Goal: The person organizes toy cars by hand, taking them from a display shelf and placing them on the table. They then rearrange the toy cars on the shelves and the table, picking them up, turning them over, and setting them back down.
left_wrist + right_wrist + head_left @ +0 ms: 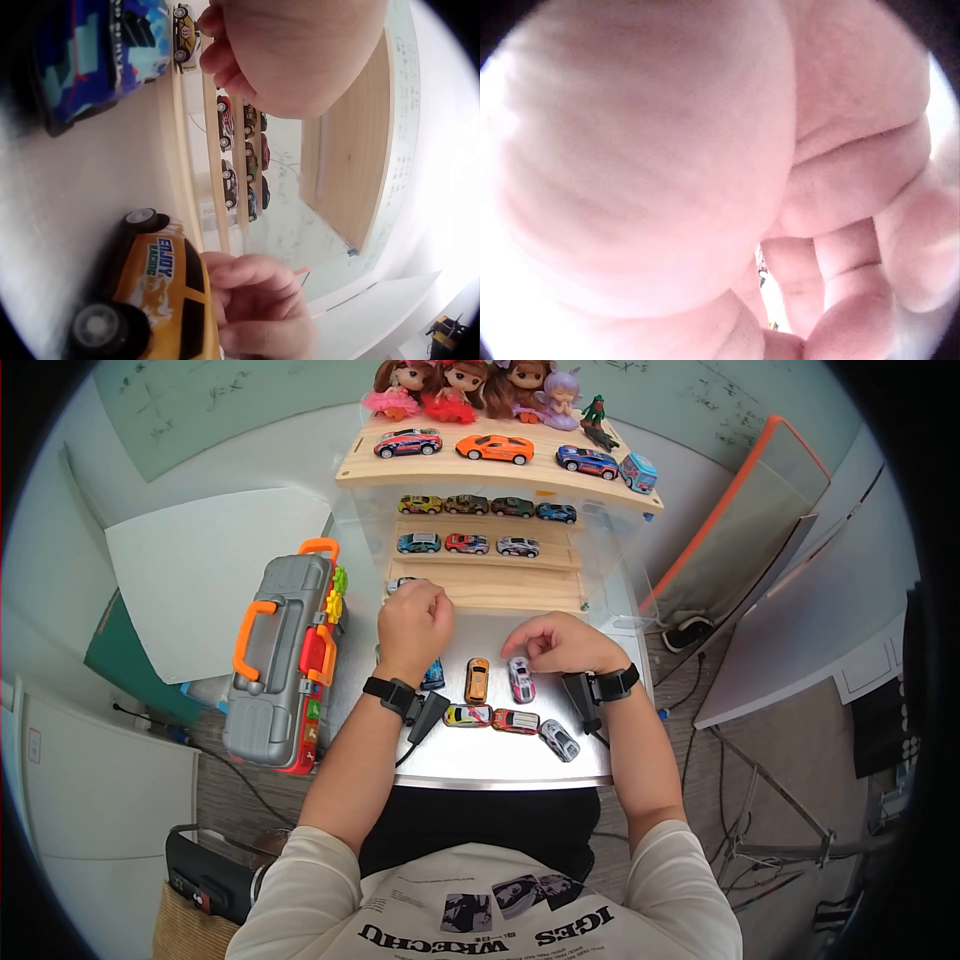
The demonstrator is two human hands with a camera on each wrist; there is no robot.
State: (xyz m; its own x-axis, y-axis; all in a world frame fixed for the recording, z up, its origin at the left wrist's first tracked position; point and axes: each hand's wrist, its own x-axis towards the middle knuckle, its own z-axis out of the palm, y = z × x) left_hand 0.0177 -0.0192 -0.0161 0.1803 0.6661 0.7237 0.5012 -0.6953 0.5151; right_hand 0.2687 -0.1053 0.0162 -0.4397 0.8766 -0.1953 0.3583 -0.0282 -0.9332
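On the lowest step of the wooden rack, my left hand (415,625) pinches a small yellow and black toy car (185,37) at its roof side. Much of that car is hidden behind the hand in the head view. My right hand (560,644), fingers loosely curled and holding nothing, hovers by a white and pink toy car (521,680) on the metal tabletop. Beside that stands an orange toy car (478,681), and a blue toy car (433,675) sits under the left wrist. The right wrist view is filled by the palm (645,150) and bent fingers.
Nearer the body lie a yellow-red car (468,716), a red car (515,721) and a silver car (559,741). Upper steps (560,556) of the rack bear several cars; dolls (460,390) stand on top. A grey toolbox (280,660) stands left.
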